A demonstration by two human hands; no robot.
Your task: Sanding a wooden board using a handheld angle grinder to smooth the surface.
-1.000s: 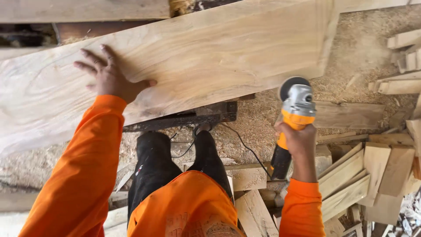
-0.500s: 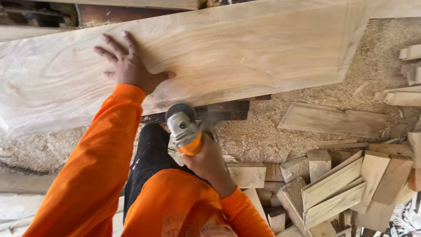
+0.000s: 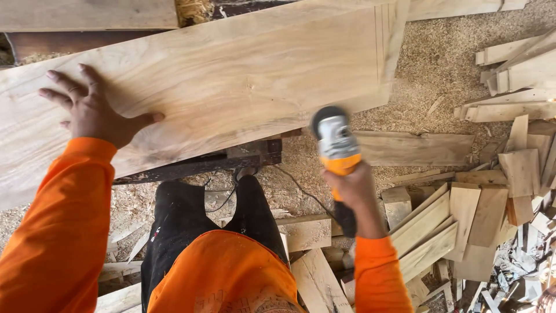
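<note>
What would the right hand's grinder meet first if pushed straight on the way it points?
Probably the near edge of the wide plank: the grinder in the right hand points up at it, though depth is unclear.

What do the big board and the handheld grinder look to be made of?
The board looks like bare, pale solid wood: flowing grain, matte surface, no visible coating. The angle grinder in the right hand seems to have a grey metal head and an orange, probably plastic, body.

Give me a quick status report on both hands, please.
Left hand flat on pale wooden plank. Right hand grips yellow-and-grey angle grinder at plank's near edge. Nothing between.
</note>
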